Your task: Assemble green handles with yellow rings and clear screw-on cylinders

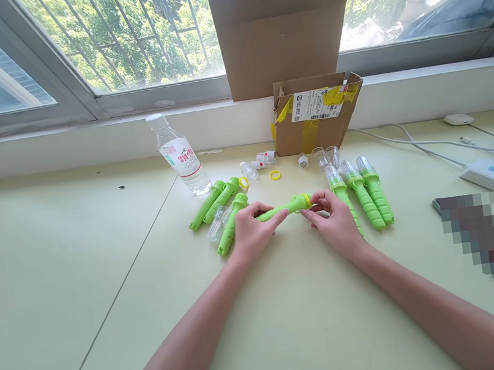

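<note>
A green ribbed handle (293,205) lies sideways between my hands. My left hand (257,226) is wrapped round its left part. At its right end sits a yellow ring (307,200), pinched by the fingers of my right hand (330,216). Left of my hands lie more green handles (226,198) without clear tops, with a clear ribbed cap (219,224) beside them. To the right, green handles with clear tops (365,200) lie side by side, one partly hidden by my right hand. Another yellow ring (275,174) rests flat behind the held handle.
A water bottle (182,157) stands at the back left. An open cardboard box (315,115) is by the window wall, with small clear and white parts (266,158) before it. Cables and a power strip (491,174) are at the right, near a blurred object (490,238).
</note>
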A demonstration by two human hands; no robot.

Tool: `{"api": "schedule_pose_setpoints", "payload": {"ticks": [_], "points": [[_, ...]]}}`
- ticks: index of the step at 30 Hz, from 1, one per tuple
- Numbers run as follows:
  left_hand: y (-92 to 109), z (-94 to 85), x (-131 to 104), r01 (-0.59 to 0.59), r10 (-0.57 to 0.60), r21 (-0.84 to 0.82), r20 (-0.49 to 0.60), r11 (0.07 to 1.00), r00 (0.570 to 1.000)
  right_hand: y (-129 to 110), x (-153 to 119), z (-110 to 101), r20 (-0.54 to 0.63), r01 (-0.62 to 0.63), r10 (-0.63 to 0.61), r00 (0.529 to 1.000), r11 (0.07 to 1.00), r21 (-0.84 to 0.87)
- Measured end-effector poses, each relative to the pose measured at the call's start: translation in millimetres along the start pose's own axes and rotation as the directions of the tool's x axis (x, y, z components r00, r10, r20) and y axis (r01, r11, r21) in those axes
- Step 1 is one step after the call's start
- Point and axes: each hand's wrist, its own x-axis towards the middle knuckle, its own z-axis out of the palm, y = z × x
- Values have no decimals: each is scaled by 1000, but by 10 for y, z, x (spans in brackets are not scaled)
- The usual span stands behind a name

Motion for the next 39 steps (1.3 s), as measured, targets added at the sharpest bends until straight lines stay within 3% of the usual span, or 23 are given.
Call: {"api": "schedule_pose_setpoints", "payload": {"ticks": [6, 11, 14, 22, 39], "points": [[8, -20, 14, 51, -50, -14, 60, 999, 997, -1, -12, 9, -15, 17, -17, 1000, 1000, -17], [-26, -23, 30, -113, 104, 66, 132, 991, 986, 10, 4, 12, -78, -19, 23, 997, 998, 55], [-52, -7, 18, -173, 163, 103, 99, 979, 982, 8, 20, 8, -73, -22, 28, 997, 996, 82], [-34, 10, -8, -103, 102, 68, 12, 992, 995, -4, 33, -7, -19, 3, -3, 1000, 999, 38], [38, -22, 12, 84, -83, -15, 74, 996, 994, -1, -3, 4, -12, 27, -26, 1000, 999, 23]]}}
